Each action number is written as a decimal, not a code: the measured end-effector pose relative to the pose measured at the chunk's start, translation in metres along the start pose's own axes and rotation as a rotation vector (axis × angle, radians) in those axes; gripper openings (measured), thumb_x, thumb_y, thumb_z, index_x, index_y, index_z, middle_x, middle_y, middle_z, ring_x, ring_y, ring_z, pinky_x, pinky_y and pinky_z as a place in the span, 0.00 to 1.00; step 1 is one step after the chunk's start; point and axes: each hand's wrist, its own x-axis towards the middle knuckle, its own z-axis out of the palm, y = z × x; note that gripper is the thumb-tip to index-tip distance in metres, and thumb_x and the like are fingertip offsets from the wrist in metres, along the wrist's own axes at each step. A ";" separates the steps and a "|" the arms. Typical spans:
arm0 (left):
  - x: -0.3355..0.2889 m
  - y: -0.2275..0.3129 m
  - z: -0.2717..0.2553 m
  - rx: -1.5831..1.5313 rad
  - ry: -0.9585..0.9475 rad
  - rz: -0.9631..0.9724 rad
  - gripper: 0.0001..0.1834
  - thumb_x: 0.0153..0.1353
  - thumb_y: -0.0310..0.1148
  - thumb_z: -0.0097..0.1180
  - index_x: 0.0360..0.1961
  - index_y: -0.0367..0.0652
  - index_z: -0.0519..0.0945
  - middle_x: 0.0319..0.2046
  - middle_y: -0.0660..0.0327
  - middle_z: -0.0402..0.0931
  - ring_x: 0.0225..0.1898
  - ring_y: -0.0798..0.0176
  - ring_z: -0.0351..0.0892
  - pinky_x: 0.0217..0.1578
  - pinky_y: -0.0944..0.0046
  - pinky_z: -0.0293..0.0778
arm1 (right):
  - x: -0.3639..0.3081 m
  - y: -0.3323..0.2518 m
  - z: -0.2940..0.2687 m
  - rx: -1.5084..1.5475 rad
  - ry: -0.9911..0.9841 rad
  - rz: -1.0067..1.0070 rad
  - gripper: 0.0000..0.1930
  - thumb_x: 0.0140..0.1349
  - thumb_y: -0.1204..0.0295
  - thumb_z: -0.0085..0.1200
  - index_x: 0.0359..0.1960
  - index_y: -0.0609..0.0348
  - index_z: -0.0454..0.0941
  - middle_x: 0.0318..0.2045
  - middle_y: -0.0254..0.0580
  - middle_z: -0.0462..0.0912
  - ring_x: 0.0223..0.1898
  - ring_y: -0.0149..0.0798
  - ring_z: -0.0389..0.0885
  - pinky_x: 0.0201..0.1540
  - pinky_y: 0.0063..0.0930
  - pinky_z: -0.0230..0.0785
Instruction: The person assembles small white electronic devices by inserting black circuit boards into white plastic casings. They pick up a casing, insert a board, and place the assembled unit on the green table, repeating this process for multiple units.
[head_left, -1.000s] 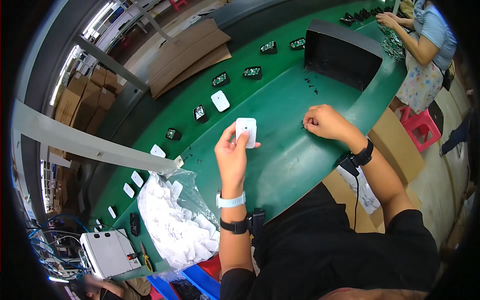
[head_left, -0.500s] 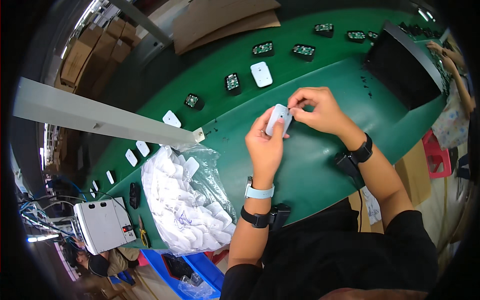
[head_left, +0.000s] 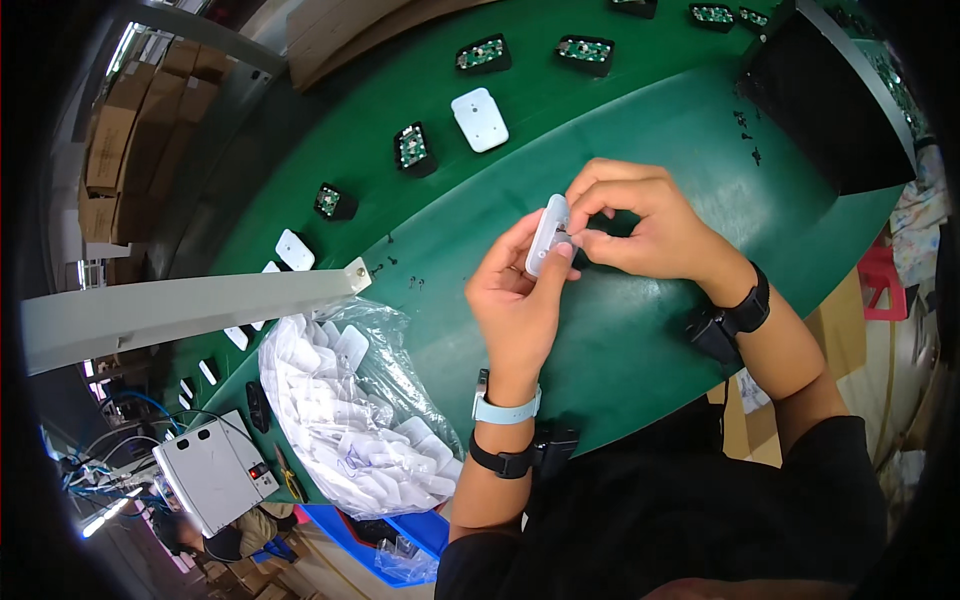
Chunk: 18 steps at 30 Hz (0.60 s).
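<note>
My left hand [head_left: 520, 300] grips a white plastic cover [head_left: 543, 240] with rounded ends, tilted up on edge, its thumb lying across the face. My right hand [head_left: 645, 220] is closed in a pinch at the cover's right side. A small dark bit shows by its fingertips, too small to make out. Below and left of my hands lies a clear bag [head_left: 350, 420] full of similar white covers. Beyond them, another white cover [head_left: 480, 120] rests on the green surface near a black housing [head_left: 413, 148] with a green circuit board inside.
More black housings [head_left: 585, 52] line the far strip. Small dark pieces [head_left: 743, 125] lie scattered near a large black panel [head_left: 825, 110]. A grey metal bar [head_left: 200, 310] crosses at left, above a white box with cables [head_left: 215, 475] and pliers [head_left: 290, 475]. A blue bin [head_left: 350, 540] stands below.
The view has shifted. My left hand has turned the white cover more onto its edge, and my right fingertips have moved from its top corner down along its face.
</note>
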 end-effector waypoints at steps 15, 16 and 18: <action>0.001 0.001 -0.009 -0.060 -0.052 -0.197 0.15 0.61 0.19 0.57 0.50 0.27 0.81 0.34 0.57 0.82 0.28 0.70 0.74 0.26 0.70 0.66 | -0.002 0.002 -0.008 -0.102 -0.134 -0.131 0.07 0.49 0.82 0.57 0.28 0.58 0.76 0.40 0.37 0.73 0.42 0.39 0.71 0.44 0.32 0.68; 0.001 0.002 -0.010 -0.046 -0.066 -0.216 0.15 0.61 0.20 0.57 0.49 0.27 0.81 0.34 0.57 0.82 0.28 0.70 0.74 0.26 0.71 0.65 | -0.001 0.003 -0.009 -0.108 -0.147 -0.142 0.06 0.49 0.82 0.58 0.29 0.58 0.76 0.41 0.37 0.72 0.43 0.40 0.71 0.44 0.32 0.68; 0.002 0.004 -0.011 -0.028 -0.096 -0.256 0.15 0.61 0.20 0.56 0.49 0.27 0.81 0.33 0.57 0.81 0.28 0.70 0.73 0.26 0.71 0.64 | -0.001 0.004 -0.009 -0.116 -0.179 -0.156 0.06 0.51 0.81 0.58 0.30 0.58 0.75 0.42 0.37 0.72 0.43 0.40 0.71 0.44 0.32 0.67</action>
